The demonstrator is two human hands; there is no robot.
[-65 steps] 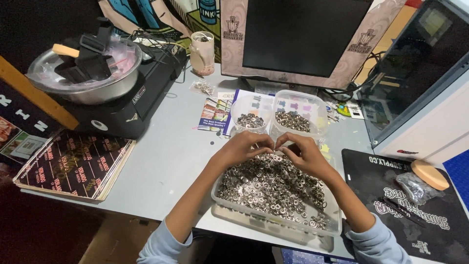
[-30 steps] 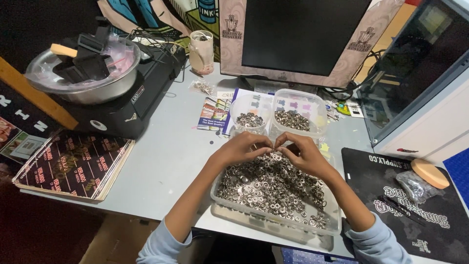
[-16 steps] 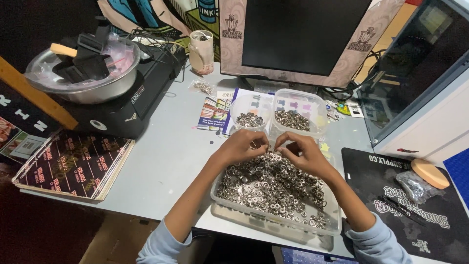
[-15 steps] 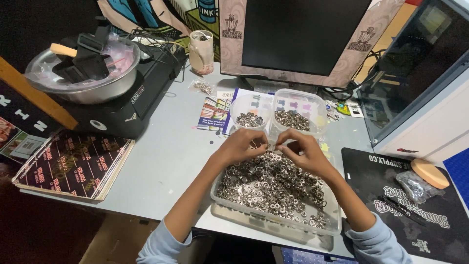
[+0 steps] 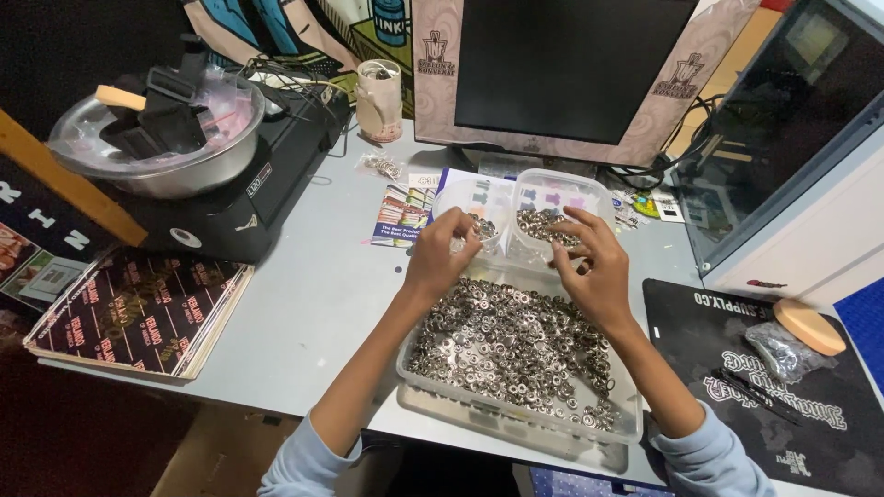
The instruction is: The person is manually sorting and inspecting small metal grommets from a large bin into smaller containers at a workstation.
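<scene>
Grey surface (image 5: 313, 304): carries all items. Clear rectangular plastic tray of small silver metal rings (image 5: 516, 345): at 6 o'clock, unmoved. Two small clear plastic tubs (image 5: 525, 207): at 12 o'clock of tray. Left hand (image 5: 442, 258): earlier meeting the right over the tray, now apart, fingers pinched over left tub; contents unclear. Right hand (image 5: 589, 267): fingers spread loosely, beside right tub.

monitor (image 5: 571, 64) top cut off, fingertips (image 5: 465, 230) blurred

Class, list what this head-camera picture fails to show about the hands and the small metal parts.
- Left hand: its fingertips curl away, hiding any part pinched there.
- Right hand: the same; its own fingers cover the grip.
- Metal parts in the tray: too small to tell their exact kind.
</scene>
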